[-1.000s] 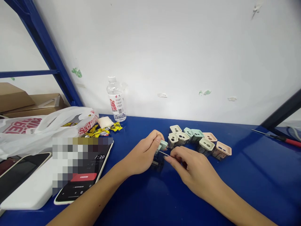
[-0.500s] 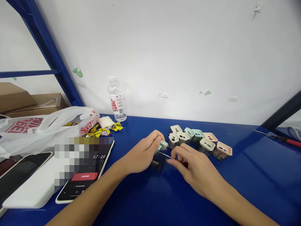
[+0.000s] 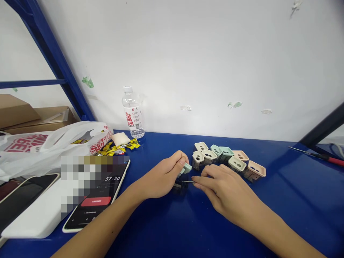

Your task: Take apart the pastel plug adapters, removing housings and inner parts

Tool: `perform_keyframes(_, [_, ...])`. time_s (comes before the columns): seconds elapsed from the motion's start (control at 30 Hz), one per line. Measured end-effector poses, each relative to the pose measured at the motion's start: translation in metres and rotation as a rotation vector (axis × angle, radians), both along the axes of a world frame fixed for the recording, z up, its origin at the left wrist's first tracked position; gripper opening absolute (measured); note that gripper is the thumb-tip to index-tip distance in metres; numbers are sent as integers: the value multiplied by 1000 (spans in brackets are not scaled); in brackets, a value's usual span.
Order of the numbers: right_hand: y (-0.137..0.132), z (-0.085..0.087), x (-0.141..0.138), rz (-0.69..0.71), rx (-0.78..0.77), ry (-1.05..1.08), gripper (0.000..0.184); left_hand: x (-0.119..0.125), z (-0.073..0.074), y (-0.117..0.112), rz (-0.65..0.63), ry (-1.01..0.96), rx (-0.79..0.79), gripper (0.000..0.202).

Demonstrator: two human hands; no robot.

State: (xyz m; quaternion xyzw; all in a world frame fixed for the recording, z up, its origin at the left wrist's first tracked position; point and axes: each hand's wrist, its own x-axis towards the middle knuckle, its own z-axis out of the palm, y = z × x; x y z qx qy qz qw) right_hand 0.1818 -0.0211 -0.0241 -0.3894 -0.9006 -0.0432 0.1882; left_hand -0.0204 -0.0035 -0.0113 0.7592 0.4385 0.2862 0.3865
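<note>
Left hand curled around mint plastic part, right hand pinching thin metal pin (palm down)

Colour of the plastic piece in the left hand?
The plastic piece is mint green, in the head view.

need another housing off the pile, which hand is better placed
Probably the right hand: it sits beside the pastel plastic housings, though it pinches a thin metal pin. The left hand is farther off and grips a mint-green housing.

A blue metal workbench bears pastel plastic pieces, a smartphone, a water bottle
</note>
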Motion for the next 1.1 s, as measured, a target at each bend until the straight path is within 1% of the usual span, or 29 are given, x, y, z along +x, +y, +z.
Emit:
perform_keyframes(0.2, [-1,-1,1,44,98,-15,27,0,0,1,-10,7,-12,35])
perform_keyframes(0.33, [-1,-1,0,31,75,-72,22,0,0,1,-13,-2,-31,36])
perform_keyframes(0.47, [-1,-3,-3,35,43,-75,19,0,-2,2,-20,-39,-53,37])
perform_keyframes(0.57, [-2,-4,-5,33,-11,-29,20,0,-3,2,-29,-82,-82,37])
perform_keyframes(0.7, [-3,-3,-4,41,-43,18,23,-1,-4,3,-40,-134,-109,35])
perform_keyframes(0.8, [-3,-2,-4,49,-45,10,23,-1,-4,3,-47,-141,-118,35])
perform_keyframes(0.97, [-5,-3,-5,42,-3,127,29,-1,-2,2,-48,-140,-118,34])
perform_keyframes(1.1, [-5,-4,-6,34,-21,146,28,-1,-2,2,-51,-183,-139,34])
